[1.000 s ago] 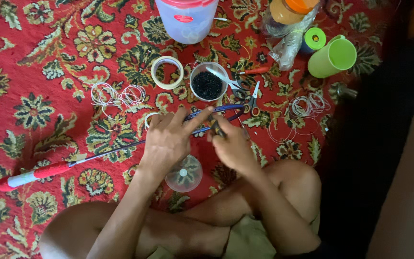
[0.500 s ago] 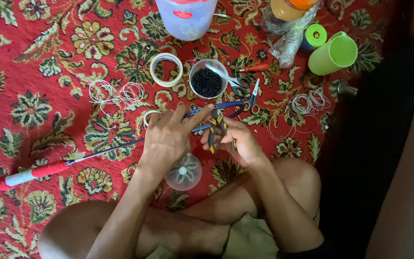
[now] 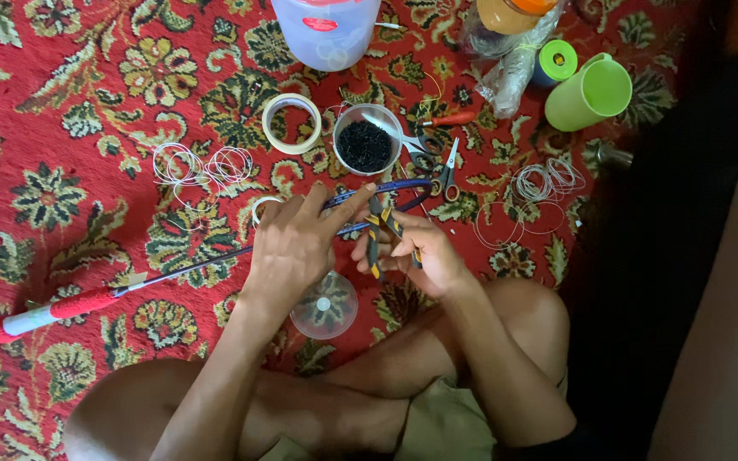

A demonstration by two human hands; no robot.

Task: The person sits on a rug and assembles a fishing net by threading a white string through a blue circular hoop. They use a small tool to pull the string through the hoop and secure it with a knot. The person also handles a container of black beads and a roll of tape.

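Your left hand point(image 3: 296, 243) sits palm-down over the carpet point(image 3: 61, 111), forearm rising from the lower left; the fingers are loosely spread and stretched forward, their tips resting on the thin blue rod point(image 3: 215, 260) near its dark blue end. Whether the thumb closes under the rod is hidden by the back of the hand.

Your right hand point(image 3: 416, 256) comes in from the right above your crossed legs, fingers curled tight around the yellow-and-black handles of small pliers point(image 3: 377, 235) — nose pointing up toward the rod, just beside the left fingertips. The pliers' tip is too small and dark to tell whether it bites on anything.

The rod runs diagonally across the carpet to a red-and-white grip point(image 3: 36, 314) at far left. A clear round lid point(image 3: 324, 305) lies below the left wrist, partly covered by it.

Just past the hands: a small cup of black beads point(image 3: 366, 143), a tape roll point(image 3: 292, 123), scissors point(image 3: 448, 171), loose wire coils point(image 3: 202, 166) to the left and more point(image 3: 540, 183) to the right. A green cup point(image 3: 589, 92) lies on its side at upper right; a clear tub point(image 3: 326, 30) is cut off by the top edge. The right side of the view is dark — nothing readable there.
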